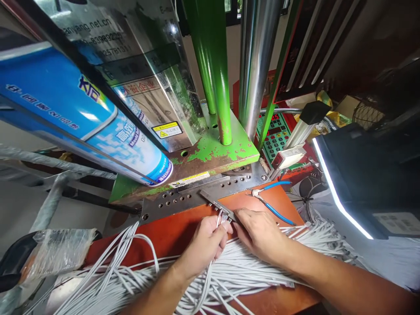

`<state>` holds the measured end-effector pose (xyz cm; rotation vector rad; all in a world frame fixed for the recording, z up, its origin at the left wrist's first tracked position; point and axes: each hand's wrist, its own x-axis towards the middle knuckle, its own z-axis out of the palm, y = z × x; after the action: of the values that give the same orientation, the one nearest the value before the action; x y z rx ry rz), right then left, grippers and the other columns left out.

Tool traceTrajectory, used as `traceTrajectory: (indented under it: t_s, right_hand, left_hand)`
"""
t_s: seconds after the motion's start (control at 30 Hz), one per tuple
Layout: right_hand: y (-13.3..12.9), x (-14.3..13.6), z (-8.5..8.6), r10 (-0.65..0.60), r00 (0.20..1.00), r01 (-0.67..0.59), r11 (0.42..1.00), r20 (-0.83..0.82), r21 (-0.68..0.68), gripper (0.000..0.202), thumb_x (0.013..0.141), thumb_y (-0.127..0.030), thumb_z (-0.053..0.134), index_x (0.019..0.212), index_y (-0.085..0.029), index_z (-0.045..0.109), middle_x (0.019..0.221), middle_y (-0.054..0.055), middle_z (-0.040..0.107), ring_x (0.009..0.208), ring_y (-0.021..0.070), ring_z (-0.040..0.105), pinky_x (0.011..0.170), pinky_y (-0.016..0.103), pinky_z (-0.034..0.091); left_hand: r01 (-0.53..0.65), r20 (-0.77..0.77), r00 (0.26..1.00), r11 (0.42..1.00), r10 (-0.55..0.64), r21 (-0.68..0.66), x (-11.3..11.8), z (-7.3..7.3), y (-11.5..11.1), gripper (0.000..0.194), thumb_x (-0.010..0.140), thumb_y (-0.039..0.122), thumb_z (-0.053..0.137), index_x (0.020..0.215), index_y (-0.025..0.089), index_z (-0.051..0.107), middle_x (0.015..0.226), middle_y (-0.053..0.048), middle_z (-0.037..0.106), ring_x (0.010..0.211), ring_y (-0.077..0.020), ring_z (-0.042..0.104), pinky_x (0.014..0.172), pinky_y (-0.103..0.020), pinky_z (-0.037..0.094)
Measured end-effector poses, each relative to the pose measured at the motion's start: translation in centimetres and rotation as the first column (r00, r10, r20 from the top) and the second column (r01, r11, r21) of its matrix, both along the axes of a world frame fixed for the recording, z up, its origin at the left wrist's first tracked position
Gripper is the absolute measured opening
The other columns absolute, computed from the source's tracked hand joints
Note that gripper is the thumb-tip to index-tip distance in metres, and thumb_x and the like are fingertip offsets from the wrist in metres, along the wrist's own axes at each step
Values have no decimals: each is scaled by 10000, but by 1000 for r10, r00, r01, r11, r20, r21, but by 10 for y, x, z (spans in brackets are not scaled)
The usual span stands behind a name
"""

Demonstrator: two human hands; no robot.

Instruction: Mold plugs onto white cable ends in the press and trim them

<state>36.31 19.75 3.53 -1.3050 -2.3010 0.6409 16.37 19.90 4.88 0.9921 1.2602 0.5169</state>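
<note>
My left hand (210, 238) is closed on a white cable, its end held up against a narrow metal bar (210, 197). My right hand (262, 236) grips the near end of that bar, which slants away to the upper left and has small metal parts along its edge. Fingers hide most of the cable's tip. Beneath both hands a large bundle of white cables (226, 280) lies across the reddish-brown work surface (173, 232). Blue-handled pliers (274, 210) rest open just beyond my right hand.
Ahead stands a green press plate (229, 153) with a green column (210, 65) and a shiny steel column (254, 65). A blue spray can (98, 118) leans close at the left. A control panel (274, 135) and a lit lamp (343, 192) are on the right.
</note>
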Motion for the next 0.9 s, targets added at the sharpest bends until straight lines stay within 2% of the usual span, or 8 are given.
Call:
traceTrajectory:
  t_s: [0.1, 0.23, 0.43, 0.63, 0.7, 0.8, 0.83, 0.9]
  right_hand:
    - [1, 1, 1, -68, 995, 65, 997, -72, -40, 199, 1055, -237, 443, 874, -220, 525, 786, 30, 639, 709, 189, 586, 682, 317, 354]
    - [3, 4, 4, -183, 974, 176, 982, -135, -63, 215, 1071, -254, 432, 880, -227, 525, 824, 40, 650, 775, 207, 588, 739, 328, 393]
    - [2, 5, 2, -117, 987, 112, 992, -107, -56, 247, 1087, -287, 405, 864, -233, 497, 798, 32, 626, 721, 198, 562, 705, 330, 393]
    - [2, 5, -1, -18, 995, 16, 1000, -103, -13, 250, 1098, -281, 390, 908, -219, 540, 823, 55, 654, 732, 201, 599, 703, 328, 420]
    - [2, 5, 1, 21, 993, -23, 1000, -118, -16, 248, 1100, -281, 392, 935, -212, 563, 860, 61, 670, 768, 205, 621, 723, 331, 434]
    - [2, 6, 2, -40, 989, 33, 998, -139, -55, 226, 1094, -286, 419, 961, -212, 586, 859, 54, 674, 785, 210, 628, 757, 340, 448]
    - [3, 7, 2, -85, 986, 77, 995, -143, -62, 222, 1091, -289, 425, 960, -213, 587, 856, 54, 674, 788, 214, 626, 760, 345, 449]
    - [3, 7, 2, -154, 977, 146, 987, -147, -65, 225, 1089, -292, 425, 943, -217, 579, 862, 57, 673, 800, 223, 620, 763, 353, 447]
  left_hand:
    - [34, 8, 999, 992, -35, 117, 1, -2, 1, 488, 958, 628, 573, 829, 159, 605, 598, -11, 629, 379, -67, 460, 384, -185, 298]
    - [-49, -16, 999, 990, 51, 134, -1, -5, 2, 466, 966, 659, 550, 922, 195, 564, 555, 31, 594, 360, -71, 380, 354, -185, 261]
    - [-111, 3, 994, 985, 111, 129, -3, -9, 5, 466, 907, 654, 634, 838, 201, 546, 508, 84, 465, 365, -61, 319, 359, -189, 229]
    - [-123, 0, 992, 971, 126, 203, -4, -14, 6, 410, 946, 564, 628, 814, 178, 588, 472, 67, 469, 428, -71, 363, 446, -187, 270]
    - [-111, 3, 994, 979, 112, 172, -4, -13, 8, 421, 935, 583, 630, 826, 178, 595, 458, 68, 474, 405, -67, 339, 433, -191, 253]
    - [-49, 15, 999, 995, 48, 89, -7, -8, 11, 471, 916, 656, 601, 902, 186, 606, 531, 38, 568, 365, -89, 396, 382, -208, 250]
    - [-34, -16, 999, 994, 36, 102, -9, -7, 12, 483, 922, 669, 580, 916, 187, 612, 566, 23, 597, 367, -103, 437, 375, -218, 276]
    - [-36, -118, 991, 977, 62, 211, -14, -7, 14, 478, 946, 653, 556, 914, 183, 636, 583, 22, 590, 400, -119, 487, 402, -232, 335]
